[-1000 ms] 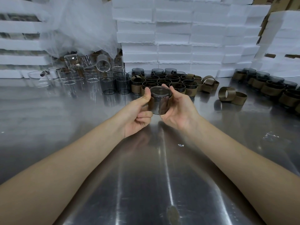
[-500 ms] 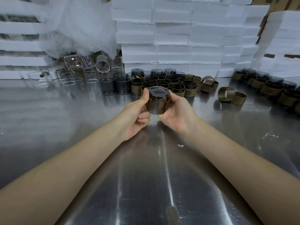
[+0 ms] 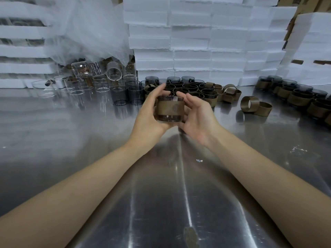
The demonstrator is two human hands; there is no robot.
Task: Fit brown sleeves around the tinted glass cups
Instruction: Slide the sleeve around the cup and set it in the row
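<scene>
Fingers of the left hand curl round the left side of a tinted glass cup, holding it upright above the counter at the centre of the frame; they are blurred. A brown sleeve wraps the cup's middle, with dark glass showing above and below it. The right hand sits just beside the cup's right side with its fingers spread and loosely curved; whether they touch the glass I cannot tell. Behind the hands stand more sleeved cups. Loose sleeves lie to the right, clear glasses to the upper left, and white foam blocks are stacked along the back.
</scene>
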